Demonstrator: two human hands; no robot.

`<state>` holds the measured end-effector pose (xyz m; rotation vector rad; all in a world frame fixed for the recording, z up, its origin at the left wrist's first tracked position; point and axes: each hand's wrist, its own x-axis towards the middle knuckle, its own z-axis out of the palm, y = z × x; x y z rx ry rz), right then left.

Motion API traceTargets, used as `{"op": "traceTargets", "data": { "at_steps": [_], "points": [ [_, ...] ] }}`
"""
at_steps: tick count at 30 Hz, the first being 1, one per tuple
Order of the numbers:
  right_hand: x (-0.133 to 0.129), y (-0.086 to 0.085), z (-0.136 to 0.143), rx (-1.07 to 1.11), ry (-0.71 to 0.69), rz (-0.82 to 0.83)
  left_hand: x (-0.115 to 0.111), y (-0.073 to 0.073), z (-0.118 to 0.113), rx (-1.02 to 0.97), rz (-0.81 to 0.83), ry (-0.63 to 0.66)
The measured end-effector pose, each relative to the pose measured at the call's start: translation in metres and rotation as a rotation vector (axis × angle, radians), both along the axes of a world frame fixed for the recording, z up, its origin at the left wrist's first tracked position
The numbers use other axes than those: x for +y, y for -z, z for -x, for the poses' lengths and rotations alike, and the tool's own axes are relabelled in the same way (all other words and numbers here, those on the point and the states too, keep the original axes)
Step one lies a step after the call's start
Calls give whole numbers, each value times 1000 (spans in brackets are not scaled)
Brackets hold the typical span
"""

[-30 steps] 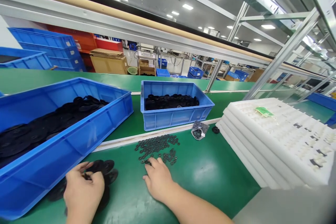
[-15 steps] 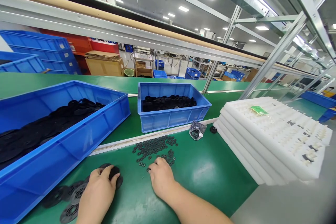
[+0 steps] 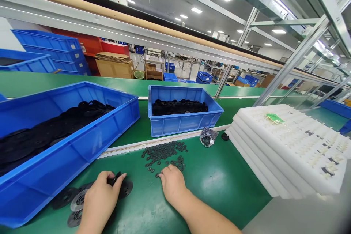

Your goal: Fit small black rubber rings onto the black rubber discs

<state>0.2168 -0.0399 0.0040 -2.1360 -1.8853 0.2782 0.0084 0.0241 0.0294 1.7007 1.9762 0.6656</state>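
Observation:
My left hand [image 3: 102, 195] grips a black disc [image 3: 116, 178] between thumb and fingers, with the disc tilted up. Flat black discs [image 3: 78, 201] lie on the green surface around and beneath that hand. My right hand [image 3: 172, 182] has its fingers closed at the near edge of a spread of small dark rings [image 3: 161, 152]. A single ring [image 3: 157, 175] shows at its fingertips; whether it is pinched or only touched is hard to tell.
A large blue bin [image 3: 82, 142] of black discs stands at left, a smaller blue bin [image 3: 186, 122] behind the rings. A small open bag [image 3: 207, 137] lies near a black part [image 3: 225, 137]. White foam trays [image 3: 274, 146] are stacked at right.
The disc in my left hand has tipped from lying flatter to nearly on edge. My right hand stays by the rings. The whole view has shifted slightly.

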Motion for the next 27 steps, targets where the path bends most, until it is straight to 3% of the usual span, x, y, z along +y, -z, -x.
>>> {"op": "traceTargets", "data": {
  "at_steps": [4,7,11,16,21,27],
  "points": [
    [1,-2,-1,6,21,8,-14,-7,-18,-425,19,37],
    [0,-5,-3,21,24,-17,-26,-5,-33,-793,159,151],
    [-2,-4,-5,34,5,-55,-32,-4,-44,-1057,312,153],
    [-5,0,-4,204,-59,-193,-34,3,-47,-1108,343,141],
    [-14,1,8,479,-259,-400,-39,16,-53,-1065,376,333],
    [-15,4,14,588,-254,-464,-42,20,-55,-1098,439,439]
  ]
}}
